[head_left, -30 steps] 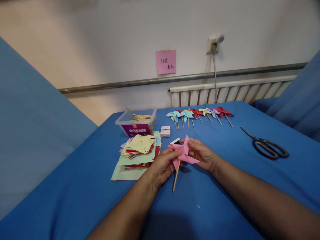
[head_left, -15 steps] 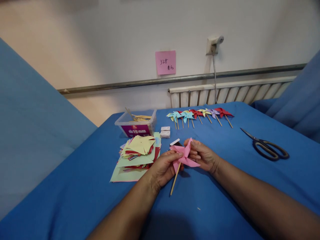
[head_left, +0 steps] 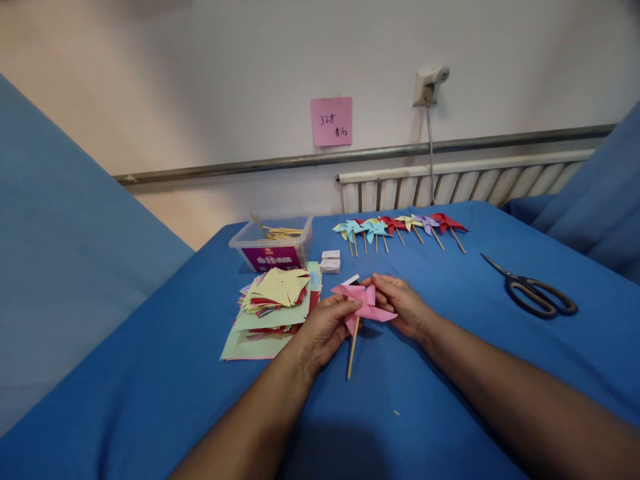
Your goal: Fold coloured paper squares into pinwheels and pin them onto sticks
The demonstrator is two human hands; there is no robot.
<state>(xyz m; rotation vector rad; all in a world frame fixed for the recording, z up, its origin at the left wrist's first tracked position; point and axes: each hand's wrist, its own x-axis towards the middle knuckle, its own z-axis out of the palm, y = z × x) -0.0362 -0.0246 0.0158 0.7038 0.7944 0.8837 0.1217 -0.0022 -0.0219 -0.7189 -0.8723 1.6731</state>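
Centrally, a pink pinwheel [head_left: 369, 309] is held above the worktop [head_left: 450, 420], its stick [head_left: 353, 357] pointing towards 6 o'clock. The left hand [head_left: 326, 328] supports it from 9 o'clock: its grip is narrow, thumb pressed on the paper near the centre, fingers behind. The right hand [head_left: 403, 305] approaches from 3 o'clock, with bent fingers at the upper right blade; since the pinwheel partly hides the fingertips, whether this grip is pinching cannot be told. Clock directions are taken from the pinwheel. Just beyond, at 11 o'clock, a white-edged object [head_left: 353, 279] is partly covered. Between 10 and 11 o'clock lie small white boxes [head_left: 331, 263], close together. At 9 o'clock rests a stack of cut paper [head_left: 281, 288], yellow uppermost; at 10 o'clock, a clear tub [head_left: 273, 259] contains loose sticks [head_left: 284, 233]. At 1 o'clock, finished pinwheels [head_left: 392, 225] in several colours form a row. Well apart at 3 o'clock are scissors [head_left: 516, 279], points towards 10 o'clock. A pale scrap [head_left: 397, 413] lies between 5 and 6 o'clock.
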